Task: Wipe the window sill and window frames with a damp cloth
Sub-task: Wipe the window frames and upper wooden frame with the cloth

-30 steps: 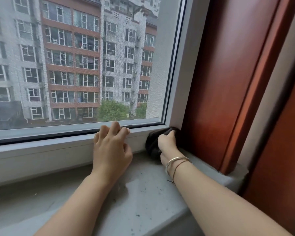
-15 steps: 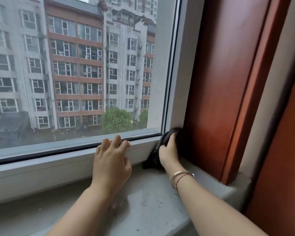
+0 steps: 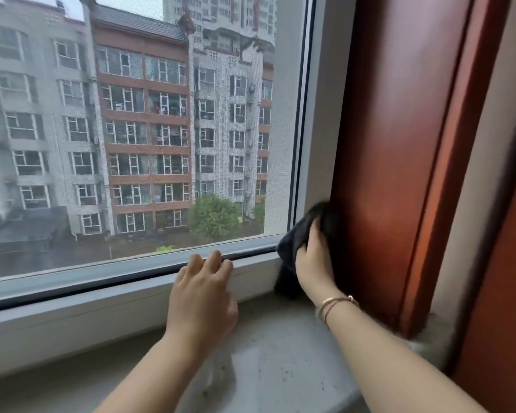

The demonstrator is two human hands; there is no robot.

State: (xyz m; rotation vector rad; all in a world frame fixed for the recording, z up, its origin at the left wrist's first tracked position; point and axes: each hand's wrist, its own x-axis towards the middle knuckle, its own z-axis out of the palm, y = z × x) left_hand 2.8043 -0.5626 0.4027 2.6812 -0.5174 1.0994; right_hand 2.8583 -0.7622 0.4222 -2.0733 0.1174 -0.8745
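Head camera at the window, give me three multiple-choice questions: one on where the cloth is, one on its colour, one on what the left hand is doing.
1. Where is the cloth?
A. Flat in the middle of the sill
B. At the lower right corner of the window frame, beside the reddish wood panel
C. Hanging outside the glass

2. What colour is the cloth?
A. White
B. Yellow
C. Black

3. What is the left hand doing?
A. Resting against the lower frame, holding nothing
B. Gripping a spray bottle
C. Holding the cloth

Answers:
1 B: the right hand presses it into that corner, its lower end reaching the sill.
2 C: it shows dark black against the pale frame.
3 A: its fingers lie on the frame ledge, with nothing in them.
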